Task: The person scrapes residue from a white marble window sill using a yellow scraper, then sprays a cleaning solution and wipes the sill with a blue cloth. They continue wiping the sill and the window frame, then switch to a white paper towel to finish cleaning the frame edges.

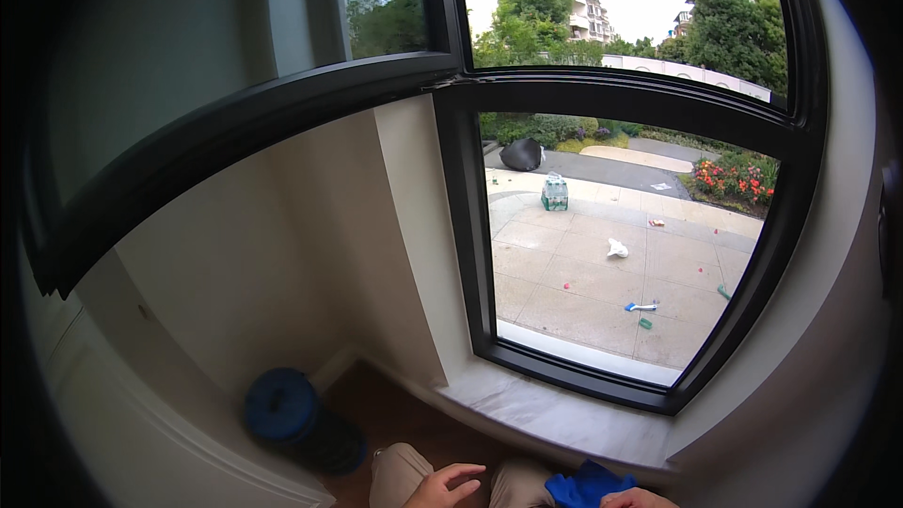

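Note:
My left hand [446, 485] is at the bottom of the view, over my legs, with thumb and fingers apart and nothing between them. At the lower right edge, partly cut off, my right hand [635, 499] grips a crumpled blue cloth [589, 484]. Just beyond the cloth lies a marble windowsill [550, 413]. Above the sill stands a window with a black frame [462, 240]. At upper left a black-framed window sash [211, 113] hangs opened into the room.
A dark cylindrical container with a blue top [281, 403] stands on the brown floor [395, 409] in the left corner. Through the glass I see a paved terrace [536, 247] with scattered litter, a blue-and-white brush [640, 307] and a black bag [520, 154].

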{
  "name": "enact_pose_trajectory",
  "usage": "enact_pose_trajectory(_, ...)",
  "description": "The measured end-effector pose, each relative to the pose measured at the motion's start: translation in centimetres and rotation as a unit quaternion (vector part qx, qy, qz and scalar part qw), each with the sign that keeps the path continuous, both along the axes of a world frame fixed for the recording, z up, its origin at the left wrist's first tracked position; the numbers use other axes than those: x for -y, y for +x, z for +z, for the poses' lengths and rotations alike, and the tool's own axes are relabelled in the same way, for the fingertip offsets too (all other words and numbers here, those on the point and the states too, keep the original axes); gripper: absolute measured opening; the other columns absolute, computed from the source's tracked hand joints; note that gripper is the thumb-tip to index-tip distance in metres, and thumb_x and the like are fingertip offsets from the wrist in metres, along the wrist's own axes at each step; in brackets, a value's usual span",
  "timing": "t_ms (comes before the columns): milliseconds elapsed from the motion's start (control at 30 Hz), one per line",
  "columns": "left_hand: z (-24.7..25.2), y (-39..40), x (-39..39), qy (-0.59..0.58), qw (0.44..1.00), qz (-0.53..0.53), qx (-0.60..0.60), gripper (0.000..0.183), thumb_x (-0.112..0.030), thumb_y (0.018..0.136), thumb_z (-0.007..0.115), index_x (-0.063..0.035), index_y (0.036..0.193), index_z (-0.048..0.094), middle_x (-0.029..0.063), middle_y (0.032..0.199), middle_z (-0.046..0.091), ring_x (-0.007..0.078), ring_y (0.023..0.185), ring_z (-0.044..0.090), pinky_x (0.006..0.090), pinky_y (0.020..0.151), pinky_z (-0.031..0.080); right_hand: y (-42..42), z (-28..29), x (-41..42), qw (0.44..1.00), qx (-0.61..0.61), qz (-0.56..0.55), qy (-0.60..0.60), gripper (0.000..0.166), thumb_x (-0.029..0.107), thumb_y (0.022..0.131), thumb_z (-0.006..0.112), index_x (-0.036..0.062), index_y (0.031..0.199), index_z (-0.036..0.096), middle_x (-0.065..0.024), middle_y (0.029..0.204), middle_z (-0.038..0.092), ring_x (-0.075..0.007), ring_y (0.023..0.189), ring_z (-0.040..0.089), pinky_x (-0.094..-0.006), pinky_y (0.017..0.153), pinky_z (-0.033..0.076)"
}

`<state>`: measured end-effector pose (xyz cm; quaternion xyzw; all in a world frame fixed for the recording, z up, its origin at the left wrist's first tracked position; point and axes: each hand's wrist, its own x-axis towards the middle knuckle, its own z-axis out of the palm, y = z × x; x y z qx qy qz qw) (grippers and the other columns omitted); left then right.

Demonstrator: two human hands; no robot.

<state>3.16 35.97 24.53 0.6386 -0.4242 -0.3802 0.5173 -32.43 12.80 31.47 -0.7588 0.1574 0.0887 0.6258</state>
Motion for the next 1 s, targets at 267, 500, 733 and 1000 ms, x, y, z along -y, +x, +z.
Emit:
enact_pose_trajectory(267,-5.5,-1.1,8.2,-0.042,0.913,-0.182,-0.363,0.058,-0.048,0.110,0.057,-0.0061,0.151,0.056,0.0150,0.143,0.067,0.0210,0.122,0.068,0.0346,0.102,0.057,17.3,7.1,-1.5,0.860,0.386,-0.102,0.317,0.031,0.013,0.100,0.076,-0.0015,0.126,0.069,-0.0116,0.117,0.073,-0.0194,0.108,0.069,-0.0339,0.099,0.053)
enact_pose_trajectory(500,5.2,4.9,6.5,-0.129,0.870,-0.001,-0.475,0.068,-0.055,0.114,0.042,0.0027,0.149,0.055,0.0188,0.128,0.073,0.0251,0.112,0.074,0.0397,0.099,0.062,32.3,12.9,3.3,0.782,0.503,-0.173,-0.327,0.036,0.022,0.091,0.085,-0.0011,0.115,0.071,-0.0134,0.096,0.067,-0.0292,0.092,0.063,-0.0399,0.082,0.052)
enact_pose_trajectory(733,19.3,10.9,15.0,-0.202,0.916,0.067,-0.339,0.049,-0.043,0.116,0.043,-0.0039,0.138,0.062,0.0094,0.120,0.073,0.0227,0.102,0.073,0.0389,0.090,0.063,43.3,19.1,11.4,0.664,0.564,-0.258,-0.418,0.047,0.033,0.097,0.075,-0.0007,0.130,0.068,-0.0254,0.133,0.062,-0.0448,0.121,0.058,-0.0497,0.105,0.047)
enact_pose_trajectory(1000,28.0,15.1,22.5,-0.251,0.922,0.160,-0.246,0.026,-0.027,0.114,0.050,-0.0072,0.125,0.063,0.0028,0.102,0.064,0.0107,0.076,0.056,0.0285,0.062,0.049,57.2,20.8,19.1,0.582,0.587,-0.380,-0.414,0.052,0.020,0.102,0.066,-0.0082,0.143,0.050,-0.0345,0.140,0.055,-0.0534,0.130,0.053,-0.0523,0.113,0.044)
